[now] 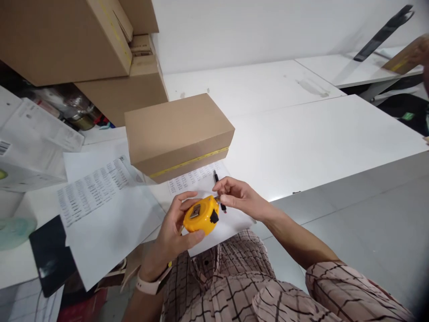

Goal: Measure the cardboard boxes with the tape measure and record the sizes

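Observation:
My left hand is wrapped round a yellow tape measure, held above the table's near edge. My right hand pinches the tape's tip at the case's mouth, and its fingers also hold a black pen. Just beyond both hands stands a small closed cardboard box with a yellow tape line along its lower side. It rests on printed sheets spread over the white table.
Larger cardboard boxes are stacked at the upper left. White cartons sit at the left edge, with a black phone-like slab near the front. More white tables stand at the back right.

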Tool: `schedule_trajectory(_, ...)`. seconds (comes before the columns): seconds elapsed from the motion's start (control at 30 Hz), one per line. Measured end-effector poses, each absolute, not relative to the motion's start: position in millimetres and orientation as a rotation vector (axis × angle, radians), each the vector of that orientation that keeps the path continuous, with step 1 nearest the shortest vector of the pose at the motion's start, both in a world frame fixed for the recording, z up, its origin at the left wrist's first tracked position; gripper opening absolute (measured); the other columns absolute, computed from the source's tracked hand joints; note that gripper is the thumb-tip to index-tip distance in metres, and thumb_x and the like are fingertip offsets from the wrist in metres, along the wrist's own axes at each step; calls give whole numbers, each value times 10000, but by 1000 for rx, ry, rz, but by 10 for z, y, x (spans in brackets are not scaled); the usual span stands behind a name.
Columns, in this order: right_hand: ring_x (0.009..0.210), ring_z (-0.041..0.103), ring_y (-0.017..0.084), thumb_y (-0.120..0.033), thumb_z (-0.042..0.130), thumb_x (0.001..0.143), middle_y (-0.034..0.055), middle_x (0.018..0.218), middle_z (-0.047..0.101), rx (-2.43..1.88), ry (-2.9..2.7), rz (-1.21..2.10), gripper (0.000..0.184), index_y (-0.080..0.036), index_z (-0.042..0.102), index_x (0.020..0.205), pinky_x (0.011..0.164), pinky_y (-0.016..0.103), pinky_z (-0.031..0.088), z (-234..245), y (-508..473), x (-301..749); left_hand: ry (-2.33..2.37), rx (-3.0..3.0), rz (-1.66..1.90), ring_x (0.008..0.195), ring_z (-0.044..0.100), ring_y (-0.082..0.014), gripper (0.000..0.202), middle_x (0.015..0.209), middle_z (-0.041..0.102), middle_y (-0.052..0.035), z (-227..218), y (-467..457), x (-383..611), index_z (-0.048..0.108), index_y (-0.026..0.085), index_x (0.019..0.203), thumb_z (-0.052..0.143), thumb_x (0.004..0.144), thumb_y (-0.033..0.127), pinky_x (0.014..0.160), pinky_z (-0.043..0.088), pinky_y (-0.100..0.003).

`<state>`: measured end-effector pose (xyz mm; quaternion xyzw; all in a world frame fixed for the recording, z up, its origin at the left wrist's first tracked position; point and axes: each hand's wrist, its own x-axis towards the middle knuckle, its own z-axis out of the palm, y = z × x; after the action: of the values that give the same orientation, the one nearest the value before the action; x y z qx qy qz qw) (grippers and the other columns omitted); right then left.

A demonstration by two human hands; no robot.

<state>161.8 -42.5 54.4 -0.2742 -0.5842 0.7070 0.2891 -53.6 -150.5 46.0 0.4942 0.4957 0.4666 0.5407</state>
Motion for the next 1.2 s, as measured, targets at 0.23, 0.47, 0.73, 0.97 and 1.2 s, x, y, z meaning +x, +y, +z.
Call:
schedule_trajectory(0.23,589,416,102,-447,768,829,-39,685,451,-757,-1333,1353,297,-240,558,798,547,271,394,1083,488,1787,1452,1125,1453,877,722,-260,701,1129,739,-110,1053,-1116,-1334,602,253,1347,814,705,437,740,626,-389)
schedule_trajectory(0.47,525,365,73,-298,739,795,-63,596,436,-833,-1218,1320,244,-219,510,763,492,225,276,1143,1571,1380,1623,995,1518,1005,690,-219,394,1140,729,-78,1440,-481,-2279,613,86,1217,555,954,374,901,578,-419)
schedule_trajectory(0.73,624,454,104,-268,670,761,-39,685,527,-1103,-1253,1253,133,-208,552,767,556,243,325,871,1566,996,1550,924,1509,953,670,-209,419,1041,738,-74,1496,-214,-2565,623,129,1112,743,857,438,850,609,-351)
schedule_trajectory(0.97,761,574,161,-507,718,787,18,861,648,-1194,-1280,1378,328,-220,593,886,561,259,386,814,1445,1002,1414,891,1512,966,684,-190,386,1035,725,-43,1447,110,-2645,602,104,1159,618,980,446,909,596,-405)
schedule_trajectory(1.2,741,592,152,-492,777,760,24,901,657,-1176,-1200,1439,374,-214,602,940,566,259,420,780,1438,976,1330,874,1543,874,742,-252,462,1011,762,-128,1260,323,-2773,655,111,1107,674,911,528,784,637,-413)
